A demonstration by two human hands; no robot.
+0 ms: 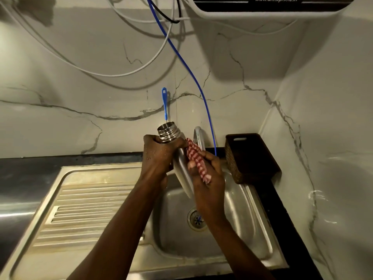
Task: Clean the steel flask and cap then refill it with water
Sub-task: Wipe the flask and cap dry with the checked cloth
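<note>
Both forearms are reaching over the steel sink (pixel 84 199), whose basin is lying under a steel flask (pixel 182 170) tilted with its threaded mouth up. Left hand (pixel 159 156) is gripping the flask's neck, while the right hand (pixel 210 178) is pinching a red-checked cloth (pixel 196 158) against its side. A blue-handled brush (pixel 165 103) is standing in the mouth.

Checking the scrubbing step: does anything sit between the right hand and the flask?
Yes: a red-and-white checked cloth lies between the right hand and the flask. The left hand grips its neck directly.
</note>
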